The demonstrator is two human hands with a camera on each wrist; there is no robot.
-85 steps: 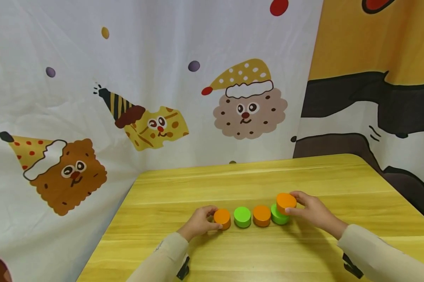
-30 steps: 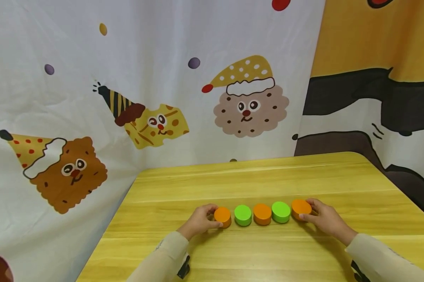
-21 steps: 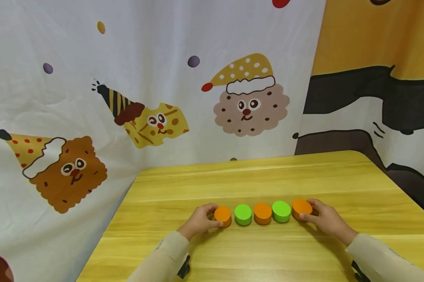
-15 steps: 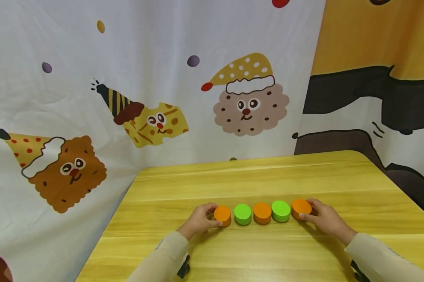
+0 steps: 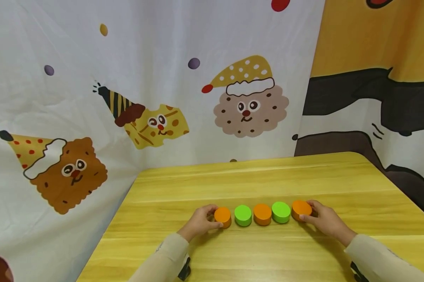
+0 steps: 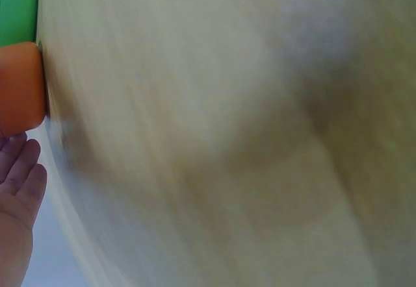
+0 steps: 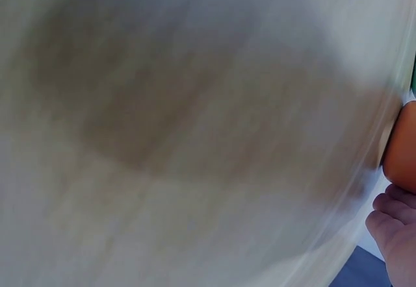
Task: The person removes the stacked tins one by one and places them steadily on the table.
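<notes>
A row of round blocks runs across the table in the head view, alternating orange and green. At its left end, my left hand (image 5: 199, 222) pinches an orange round block (image 5: 222, 216) between thumb and fingers. A green block (image 5: 243, 214), an orange block (image 5: 262, 213) and another green block (image 5: 281, 211) follow to the right, untouched. My right hand (image 5: 326, 220) holds the orange round block (image 5: 301, 210) at the right end, thumb in front and fingers behind. Each wrist view shows fingers against the held orange block (image 6: 21, 89) at the picture's edge.
The wooden table (image 5: 254, 254) has a rounded far right corner. Behind it and along its left side hangs a white curtain (image 5: 169, 47) printed with cartoon biscuits and cheese. Dark bands (image 5: 356, 92) and orange areas mark the curtain's right part.
My right hand has brought its orange block from above the right green block down to the row's right end, then stayed there. My left hand has kept its place on the left orange block.
</notes>
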